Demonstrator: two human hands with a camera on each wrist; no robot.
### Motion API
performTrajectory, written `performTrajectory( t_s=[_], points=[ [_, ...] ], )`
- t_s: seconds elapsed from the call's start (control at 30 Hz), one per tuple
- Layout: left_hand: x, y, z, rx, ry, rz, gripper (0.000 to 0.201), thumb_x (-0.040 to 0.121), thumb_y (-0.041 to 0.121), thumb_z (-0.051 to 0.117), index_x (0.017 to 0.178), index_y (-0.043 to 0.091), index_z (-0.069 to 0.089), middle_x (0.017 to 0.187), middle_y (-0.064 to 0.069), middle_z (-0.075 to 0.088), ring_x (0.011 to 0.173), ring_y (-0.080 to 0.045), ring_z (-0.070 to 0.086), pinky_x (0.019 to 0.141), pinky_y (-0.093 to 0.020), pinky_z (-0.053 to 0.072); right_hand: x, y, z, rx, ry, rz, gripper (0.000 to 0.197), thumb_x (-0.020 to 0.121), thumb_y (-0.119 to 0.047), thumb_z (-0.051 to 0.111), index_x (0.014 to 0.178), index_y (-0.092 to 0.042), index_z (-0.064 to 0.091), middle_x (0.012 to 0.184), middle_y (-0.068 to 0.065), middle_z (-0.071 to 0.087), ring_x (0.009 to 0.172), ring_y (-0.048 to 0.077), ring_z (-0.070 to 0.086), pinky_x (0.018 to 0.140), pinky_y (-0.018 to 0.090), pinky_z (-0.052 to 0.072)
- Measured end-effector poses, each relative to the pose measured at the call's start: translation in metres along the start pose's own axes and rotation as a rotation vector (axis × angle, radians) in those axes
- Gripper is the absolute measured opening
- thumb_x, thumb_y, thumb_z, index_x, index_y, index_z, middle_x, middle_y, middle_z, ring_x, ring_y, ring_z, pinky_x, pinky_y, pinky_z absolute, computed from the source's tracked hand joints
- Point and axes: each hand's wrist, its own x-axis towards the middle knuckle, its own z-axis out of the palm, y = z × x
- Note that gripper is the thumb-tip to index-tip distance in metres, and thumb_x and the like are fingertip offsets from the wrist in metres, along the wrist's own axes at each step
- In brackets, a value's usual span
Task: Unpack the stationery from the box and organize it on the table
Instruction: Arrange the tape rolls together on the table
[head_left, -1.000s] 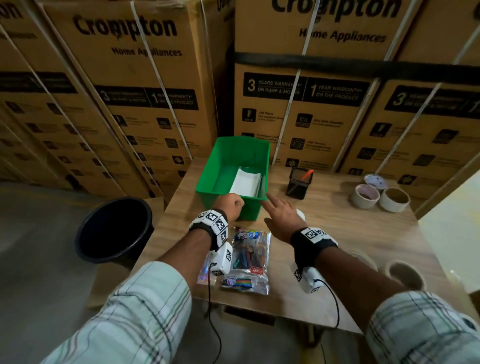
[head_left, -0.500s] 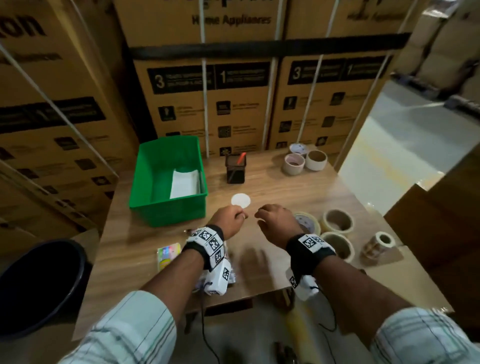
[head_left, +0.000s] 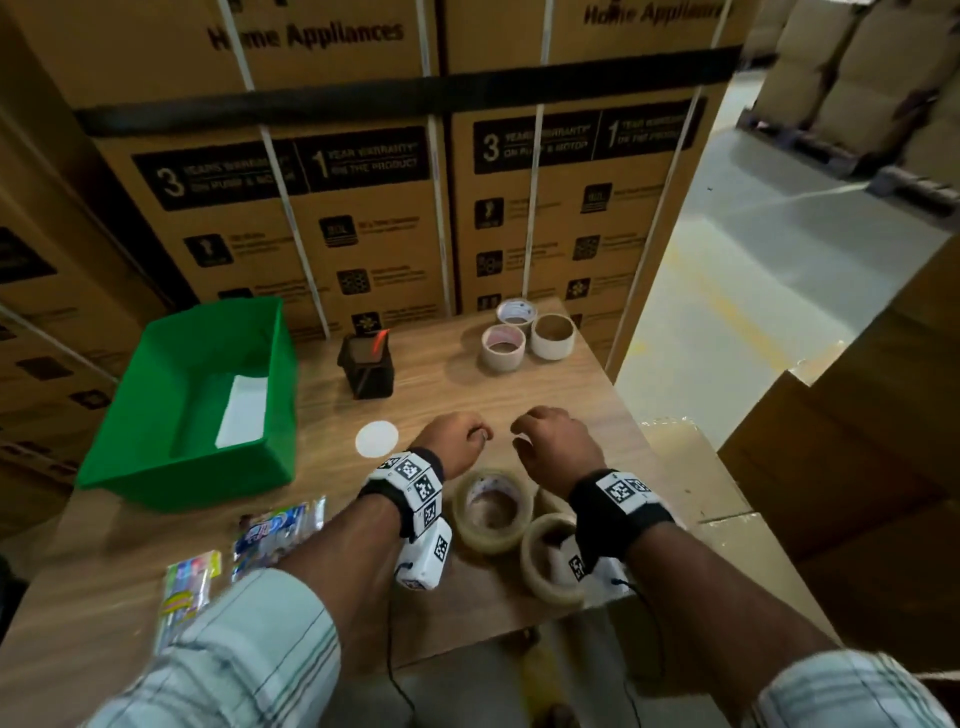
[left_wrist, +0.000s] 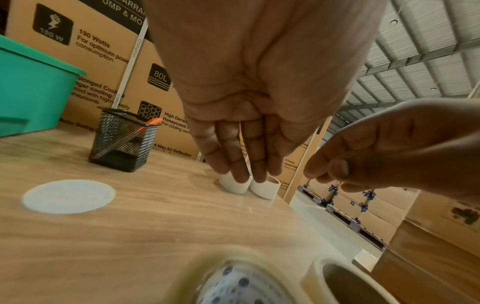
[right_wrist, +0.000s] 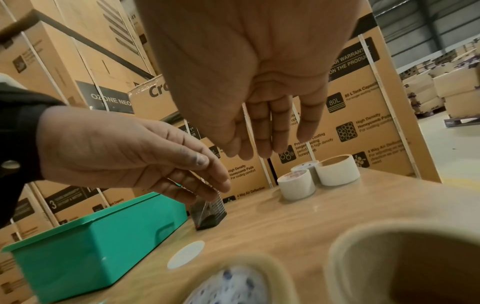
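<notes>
The green box stands at the table's left with a white sheet lying inside. Both my hands hover side by side over the middle of the wooden table. The left hand and the right hand hold nothing, and their fingers hang loosely, as the left wrist view and right wrist view show. Two clear tape rolls lie just under my wrists. Pen packs lie near the front left edge.
A black mesh pen holder with an orange-tipped item stands behind a white disc. Three pale tape rolls sit at the far right corner. Stacked cartons wall the back. A cardboard box adjoins the table's right edge.
My hands have drawn back from the green box and moved right, over the near tape rolls. The right hand's outstretched fingers have relaxed. My view has swung to the right.
</notes>
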Motion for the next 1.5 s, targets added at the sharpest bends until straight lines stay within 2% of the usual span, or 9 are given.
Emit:
performTrajectory(
  t_s=[0.23, 0.4, 0.53, 0.63, 0.83, 1.03, 1.13, 1.33, 1.5],
  points=[
    [0.071, 0.036, -0.027, 0.099, 0.018, -0.028, 0.028, 0.095, 0.022, 0.045, 0.104, 0.014, 0.070, 0.112, -0.005, 0.070, 0.107, -0.025, 0.062, 0.089, -0.033, 0.048, 0.083, 0.037, -0.051, -0.086, -0.099, 0.117, 0.032, 0.092, -0.034, 0.049, 0.118, -0.017, 0.057, 0.116, 0.010, 0.059, 0.109, 0.031, 0.055, 0.087, 0.042, 0.051],
    [0.126, 0.033, -0.037, 0.242, -0.098, -0.098, 0.026, 0.094, 0.028, 0.047, 0.100, 0.011, 0.065, 0.105, -0.012, 0.067, 0.098, -0.032, 0.061, 0.075, -0.030, 0.043, 0.142, 0.061, -0.055, -0.012, -0.150, 0.203, 0.026, 0.086, -0.025, 0.049, 0.109, -0.017, 0.060, 0.109, 0.012, 0.064, 0.100, 0.032, 0.061, 0.084, 0.041, 0.054],
    [0.172, 0.022, -0.035, 0.233, -0.096, -0.095, 0.027, 0.093, 0.025, 0.047, 0.111, 0.019, 0.066, 0.117, -0.008, 0.067, 0.104, -0.029, 0.062, 0.088, -0.033, 0.051, 0.177, 0.079, -0.050, 0.046, -0.179, 0.264, 0.025, 0.087, -0.022, 0.051, 0.109, -0.017, 0.061, 0.109, 0.010, 0.066, 0.097, 0.030, 0.064, 0.084, 0.040, 0.055],
    [0.206, 0.016, -0.024, 0.196, -0.097, -0.059, 0.031, 0.093, 0.021, 0.048, 0.118, 0.017, 0.065, 0.130, -0.005, 0.061, 0.117, -0.026, 0.057, 0.096, -0.028, 0.045, 0.200, 0.092, -0.039, 0.041, -0.233, 0.293, 0.030, 0.087, -0.022, 0.052, 0.116, -0.018, 0.058, 0.117, 0.011, 0.064, 0.106, 0.031, 0.061, 0.092, 0.041, 0.051],
    [0.256, -0.007, 0.006, 0.137, -0.071, -0.036, 0.029, 0.086, 0.015, 0.054, 0.109, 0.028, 0.064, 0.123, 0.000, 0.059, 0.117, -0.023, 0.055, 0.098, -0.032, 0.048, 0.235, 0.109, -0.011, -0.106, -0.314, 0.277, 0.039, 0.087, -0.026, 0.052, 0.125, -0.020, 0.051, 0.128, 0.010, 0.058, 0.118, 0.032, 0.051, 0.099, 0.043, 0.045],
    [0.272, -0.023, 0.031, 0.170, -0.082, -0.089, 0.037, 0.088, 0.018, 0.055, 0.124, 0.021, 0.057, 0.130, -0.007, 0.058, 0.120, -0.029, 0.055, 0.099, -0.039, 0.048, 0.243, 0.121, 0.011, -0.242, -0.290, 0.215, 0.031, 0.090, -0.023, 0.048, 0.121, -0.019, 0.048, 0.116, 0.013, 0.063, 0.112, 0.034, 0.053, 0.094, 0.041, 0.044],
    [0.273, -0.029, 0.037, 0.148, -0.069, -0.101, 0.029, 0.086, 0.021, 0.052, 0.114, 0.025, 0.062, 0.123, -0.005, 0.064, 0.109, -0.030, 0.060, 0.088, -0.034, 0.051, 0.237, 0.124, 0.008, -0.267, -0.301, 0.207, 0.024, 0.090, -0.019, 0.049, 0.113, -0.013, 0.056, 0.113, 0.013, 0.063, 0.108, 0.032, 0.057, 0.088, 0.037, 0.045],
    [0.269, -0.022, 0.040, 0.143, -0.051, -0.178, 0.019, 0.089, 0.027, 0.050, 0.094, 0.015, 0.065, 0.112, -0.010, 0.065, 0.092, -0.029, 0.058, 0.075, -0.027, 0.039, 0.203, 0.137, -0.012, -0.106, -0.340, 0.441, 0.028, 0.083, -0.022, 0.056, 0.109, -0.011, 0.060, 0.111, 0.015, 0.062, 0.100, 0.033, 0.062, 0.079, 0.034, 0.051],
    [0.247, 0.013, 0.038, 0.123, -0.112, -0.030, 0.013, 0.085, 0.022, 0.056, 0.091, 0.020, 0.067, 0.109, -0.008, 0.068, 0.097, -0.029, 0.062, 0.083, -0.033, 0.051, 0.163, 0.143, -0.025, -0.085, -0.488, 0.584, 0.033, 0.077, -0.025, 0.069, 0.105, -0.007, 0.065, 0.102, 0.012, 0.066, 0.087, 0.027, 0.063, 0.069, 0.026, 0.050]
  ],
)
